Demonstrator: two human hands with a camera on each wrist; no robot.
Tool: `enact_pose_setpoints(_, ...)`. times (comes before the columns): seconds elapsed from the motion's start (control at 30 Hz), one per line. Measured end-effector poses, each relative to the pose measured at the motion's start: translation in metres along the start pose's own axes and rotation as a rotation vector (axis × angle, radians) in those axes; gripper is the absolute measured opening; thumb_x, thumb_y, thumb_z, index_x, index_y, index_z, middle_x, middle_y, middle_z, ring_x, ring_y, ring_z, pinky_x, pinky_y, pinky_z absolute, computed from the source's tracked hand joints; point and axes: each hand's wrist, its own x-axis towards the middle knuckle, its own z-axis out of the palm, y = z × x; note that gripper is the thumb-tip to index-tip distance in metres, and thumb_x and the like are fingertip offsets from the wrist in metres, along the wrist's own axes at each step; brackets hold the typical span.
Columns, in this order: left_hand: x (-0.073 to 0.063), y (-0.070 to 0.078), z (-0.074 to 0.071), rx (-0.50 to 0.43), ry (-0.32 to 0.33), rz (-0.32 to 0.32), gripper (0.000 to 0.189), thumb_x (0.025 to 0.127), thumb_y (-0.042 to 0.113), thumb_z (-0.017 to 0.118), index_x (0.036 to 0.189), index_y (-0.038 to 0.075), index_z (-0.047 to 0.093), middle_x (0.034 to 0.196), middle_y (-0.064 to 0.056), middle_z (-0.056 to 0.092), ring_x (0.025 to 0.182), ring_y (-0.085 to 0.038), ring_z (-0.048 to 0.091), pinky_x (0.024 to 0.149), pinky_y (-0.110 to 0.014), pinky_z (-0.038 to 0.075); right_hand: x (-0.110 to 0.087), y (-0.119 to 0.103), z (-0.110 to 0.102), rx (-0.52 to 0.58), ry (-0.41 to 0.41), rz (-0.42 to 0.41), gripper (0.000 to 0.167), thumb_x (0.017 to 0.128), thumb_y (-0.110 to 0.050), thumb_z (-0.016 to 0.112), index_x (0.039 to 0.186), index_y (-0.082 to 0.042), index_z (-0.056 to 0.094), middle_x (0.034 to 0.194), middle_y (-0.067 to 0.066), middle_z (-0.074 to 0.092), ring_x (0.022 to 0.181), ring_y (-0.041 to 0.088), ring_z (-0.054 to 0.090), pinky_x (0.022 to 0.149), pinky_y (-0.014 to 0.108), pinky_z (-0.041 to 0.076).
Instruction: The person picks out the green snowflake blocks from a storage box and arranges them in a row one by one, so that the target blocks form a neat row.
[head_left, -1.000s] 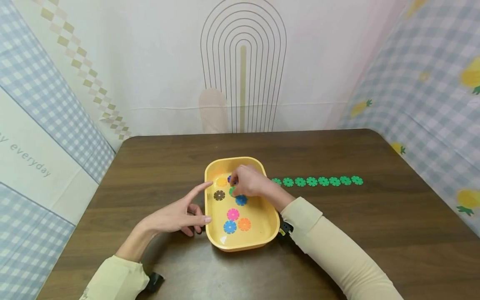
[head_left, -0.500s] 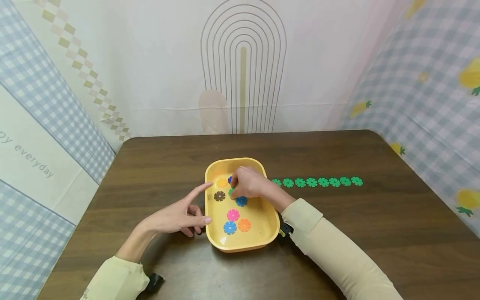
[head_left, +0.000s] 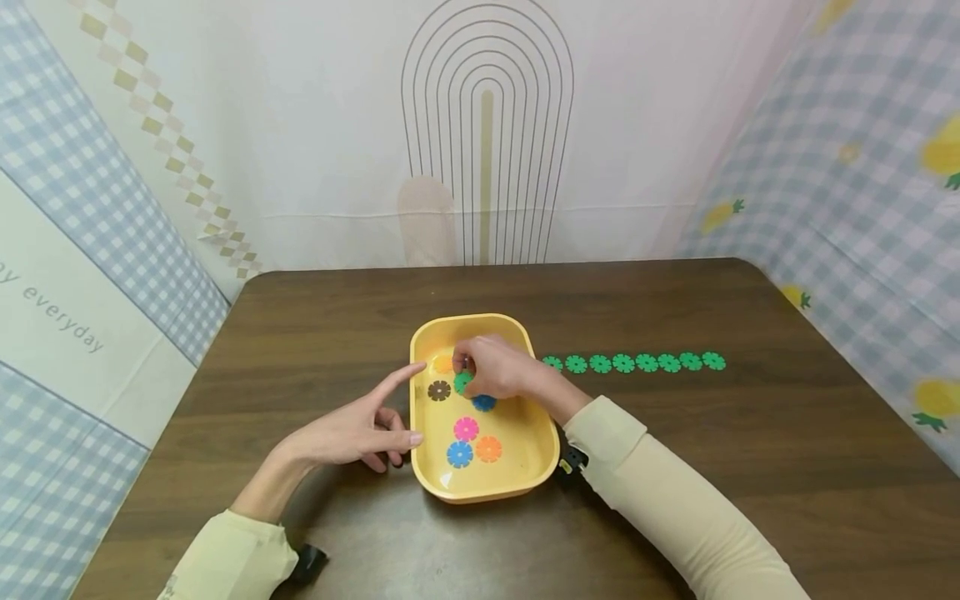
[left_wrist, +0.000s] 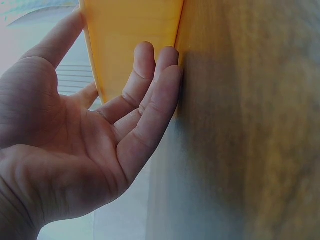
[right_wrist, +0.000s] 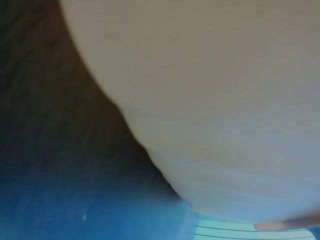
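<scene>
A yellow plastic tray [head_left: 510,483] holds several notched interlocking discs of different colours. My right hand [head_left: 498,365] reaches into it with curled fingers. Its thumb and index fingertip pinch at the edges of a green interlocking disc [head_left: 463,382]. Just beside that disc lies a brown disc [head_left: 438,391]; the dark blue disc [head_left: 484,403] is partly covered by the hand. My left hand [head_left: 348,429] is at the tray's left side, index fingertip and thumb tip touching the rim, fingers spread. In the left wrist view its other fingers bend loosely near the yellow tray wall [left_wrist: 120,40].
Several green discs [head_left: 623,363] form a straight row on the brown table [head_left: 712,467], right of the tray. A pink disc [head_left: 466,429], a light blue disc [head_left: 460,454] and an orange disc [head_left: 489,449] lie in the tray's near half. A sleeve [right_wrist: 210,90] fills the right wrist view.
My right hand's index finger has shifted slightly left and spread from the thumb, so more of the green disc shows. The left hand and tray have stayed in place.
</scene>
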Motion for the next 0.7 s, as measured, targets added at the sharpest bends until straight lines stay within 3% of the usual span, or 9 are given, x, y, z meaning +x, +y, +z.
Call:
enact_pose_setpoints(0.53,-0.0007,0.0027,-0.0008,-0.001,-0.002,-0.005,0.099,0.098,0.036,0.077,0.168,0.040,0.008,0.087,-0.014,0.068,0.085,-0.027,0.071,0.074,-0.043,0.061,-0.0031,0.0007,0.0011,0.015,-0.011,-0.050,0.025,0.090,-0.014,0.085,0.111,-0.016,0.073,0.095,0.002,0.067,0.085,0.019,0.060,0.071,0.028,0.050)
enact_pose_setpoints(0.7,-0.0009,0.0036,-0.0008,-0.005,-0.004,-0.004,0.098,0.099,0.033,0.076,0.168,0.040,0.007,0.087,-0.013,0.068,0.084,-0.027,0.071,0.073,-0.044,0.061,-0.0036,0.0004,0.0004,0.080,-0.032,-0.063,0.024,0.090,-0.011,0.084,0.111,-0.016,0.073,0.088,0.001,0.065,0.074,0.014,0.058,0.065,0.025,0.049)
